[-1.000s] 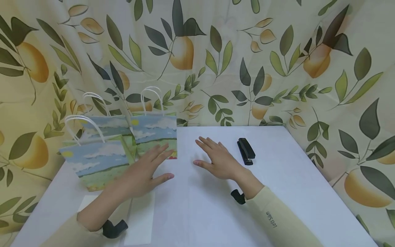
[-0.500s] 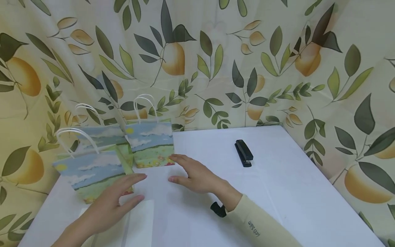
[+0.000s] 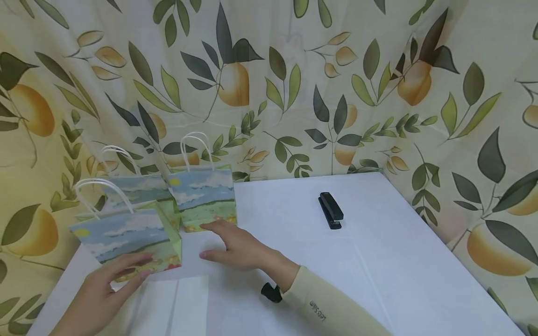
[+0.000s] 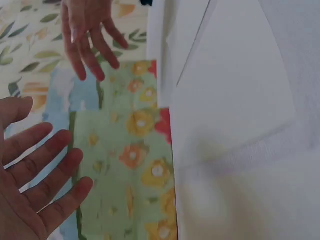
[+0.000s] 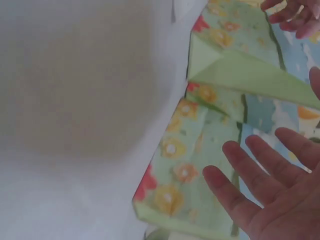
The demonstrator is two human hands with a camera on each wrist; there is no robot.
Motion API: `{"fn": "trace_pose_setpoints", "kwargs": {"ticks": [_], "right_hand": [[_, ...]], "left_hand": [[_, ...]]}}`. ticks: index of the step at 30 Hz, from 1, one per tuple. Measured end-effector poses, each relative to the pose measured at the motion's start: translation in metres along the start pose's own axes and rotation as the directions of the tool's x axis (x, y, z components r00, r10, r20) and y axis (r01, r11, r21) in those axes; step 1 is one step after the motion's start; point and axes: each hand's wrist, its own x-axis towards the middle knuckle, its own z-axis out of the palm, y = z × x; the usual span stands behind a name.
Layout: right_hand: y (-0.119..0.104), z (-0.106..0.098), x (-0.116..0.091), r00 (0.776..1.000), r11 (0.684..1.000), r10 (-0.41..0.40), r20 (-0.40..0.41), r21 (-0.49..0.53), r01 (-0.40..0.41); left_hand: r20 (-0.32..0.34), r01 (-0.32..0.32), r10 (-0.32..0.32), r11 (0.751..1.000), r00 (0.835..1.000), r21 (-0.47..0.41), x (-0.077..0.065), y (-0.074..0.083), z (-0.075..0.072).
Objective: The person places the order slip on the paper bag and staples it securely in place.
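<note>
Three paper gift bags with white handles and a printed sky and meadow stand at the left: a front bag (image 3: 134, 233), a rear bag (image 3: 140, 186) partly hidden behind it, and a right bag (image 3: 206, 196). My left hand (image 3: 102, 289) is in front of the front bag, thumb and fingers apart with nothing between them; whether it touches the bag I cannot tell. My right hand (image 3: 239, 245), fingers extended and holding nothing, hovers before the lower part of the right bag. In the right wrist view, its spread fingers (image 5: 250, 190) lie over that bag's printed front.
White flat sheets (image 3: 189, 303) lie at the table's near left, partly under my left hand. A black stapler (image 3: 330, 210) lies on the white table (image 3: 378, 261) to the right. Behind the table hangs a fruit-and-leaf patterned curtain (image 3: 277, 107).
Both hands have moved left and lower in the head view, the left to the front bag and the right from near the stapler toward the right bag. The head view has shifted slightly.
</note>
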Motion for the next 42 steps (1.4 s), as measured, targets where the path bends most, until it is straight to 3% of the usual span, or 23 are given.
{"fn": "trace_pose_setpoints", "kwargs": {"ticks": [6,11,16,19,21,31,42], "right_hand": [[-0.010,0.012,0.015,1.000,0.999,-0.009,-0.012,0.031,0.010],[-0.016,0.018,0.026,1.000,0.998,-0.021,-0.006,0.051,0.021],[-0.019,0.023,0.035,1.000,0.997,-0.007,0.022,0.073,0.005],[-0.023,0.025,0.041,1.000,0.997,-0.013,0.027,0.073,0.011],[-0.027,0.026,0.044,0.999,0.997,-0.023,0.028,0.069,0.021],[-0.040,0.032,0.051,0.997,0.993,-0.047,0.059,0.109,0.040],[-0.044,0.029,0.046,0.994,0.994,-0.032,0.101,0.104,0.022]], "left_hand": [[-0.077,0.091,-0.093,0.996,0.993,-0.025,-0.010,-0.025,-0.013],[-0.154,0.121,-0.123,0.992,0.980,-0.026,-0.013,-0.040,-0.021],[-0.225,0.254,-0.243,0.967,0.944,0.023,-0.016,-0.052,-0.028],[-0.241,0.334,-0.317,0.942,0.917,0.032,-0.014,-0.059,-0.032],[-0.235,0.357,-0.339,0.933,0.911,0.035,-0.012,-0.063,-0.034],[-0.089,0.286,-0.280,0.955,0.956,0.072,0.000,-0.073,-0.036],[-0.135,0.218,-0.200,0.966,0.971,0.137,0.010,-0.063,-0.030]]}}
